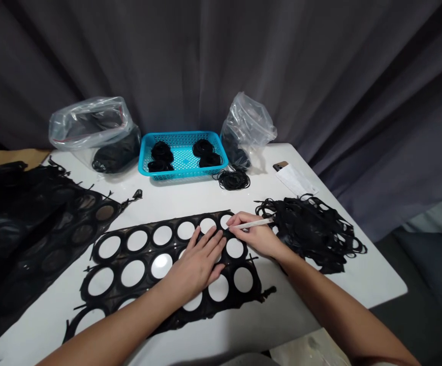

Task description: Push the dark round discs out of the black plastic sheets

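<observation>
A black rubber-like sheet with rows of round holes lies flat in front of me, white tabletop showing through the holes. My left hand rests palm down on it, fingers spread toward the far edge. Close by, my right hand pinches a slim white pen-like tool. Its tip points at the sheet by the far right corner hole, too small to make out. Just right of that hand is a tangled heap of black trimmed strips and rings.
A turquoise basket holds several bundles of thin black rings, with another bundle in front. Clear plastic bags flank it. More black sheets lie left. A phone and white paper are at the right edge.
</observation>
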Demonstrator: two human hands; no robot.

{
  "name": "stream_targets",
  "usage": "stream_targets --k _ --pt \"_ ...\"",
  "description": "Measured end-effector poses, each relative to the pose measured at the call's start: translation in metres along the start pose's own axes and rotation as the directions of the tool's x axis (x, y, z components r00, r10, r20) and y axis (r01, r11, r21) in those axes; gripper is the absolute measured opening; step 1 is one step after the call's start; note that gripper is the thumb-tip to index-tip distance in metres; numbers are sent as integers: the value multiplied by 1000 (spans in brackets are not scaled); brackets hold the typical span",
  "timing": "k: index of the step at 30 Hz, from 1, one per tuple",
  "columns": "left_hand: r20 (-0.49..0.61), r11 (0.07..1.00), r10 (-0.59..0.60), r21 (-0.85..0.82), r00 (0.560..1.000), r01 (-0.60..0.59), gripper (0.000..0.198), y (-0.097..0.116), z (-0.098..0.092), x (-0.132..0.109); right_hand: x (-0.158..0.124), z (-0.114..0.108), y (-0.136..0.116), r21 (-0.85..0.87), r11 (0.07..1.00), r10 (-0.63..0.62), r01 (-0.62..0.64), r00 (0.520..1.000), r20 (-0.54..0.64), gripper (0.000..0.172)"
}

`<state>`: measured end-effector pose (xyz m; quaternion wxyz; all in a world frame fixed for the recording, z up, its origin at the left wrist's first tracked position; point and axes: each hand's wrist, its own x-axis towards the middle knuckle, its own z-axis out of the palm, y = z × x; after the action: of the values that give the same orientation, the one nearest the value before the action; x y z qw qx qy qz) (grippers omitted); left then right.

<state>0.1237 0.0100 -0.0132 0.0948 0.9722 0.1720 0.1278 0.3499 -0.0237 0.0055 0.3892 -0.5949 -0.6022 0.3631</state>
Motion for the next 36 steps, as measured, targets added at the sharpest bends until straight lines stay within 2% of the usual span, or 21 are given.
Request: stream_targets --k 11,13,16,18,22,25,27,30,32,36 --pt "11 1000 -1 -2 1000 1 50 1 0 -1 -5 6 0 -178 977 -113 114 993 15 12" --pt "3 1000 -5 -7 1000 5 51 1 0 -1 -7 8 0 -269 947 -168 178 984 61 9" --pt "2 1000 -9 -6 1000 9 52 1 1 0 -10 12 -2 -428 856 -244 290 956 161 16" --pt "8 1000 -8 2 1000 8 51 1 1 0 -9 11 -4 -480 819 -250 315 948 197 19" --pt "14 1000 2 17 1000 -3 50 1 0 -1 -4 4 -6 -367 901 -190 231 971 146 13" --pt "12 1000 1 20 1000 -1 49 1 0 -2 -2 2 -4 -150 988 -37 38 999 11 8" --pt "9 1000 -2 19 1000 2 49 1 1 -2 -2 3 -1 45 995 90 -86 993 -81 11" --pt "-7 1000 -3 13 1000 4 48 1 -1 -2 -3 7 4 251 957 180 -143 975 -132 20" --pt "-11 1000 -5 9 1000 5 47 2 -2 -1 -4 8 5 240 959 178 -148 978 -110 21" --pt "-4 1000 -7 0 1000 7 47 2 -2 -1 -6 8 2 73 991 119 -114 990 -72 16"
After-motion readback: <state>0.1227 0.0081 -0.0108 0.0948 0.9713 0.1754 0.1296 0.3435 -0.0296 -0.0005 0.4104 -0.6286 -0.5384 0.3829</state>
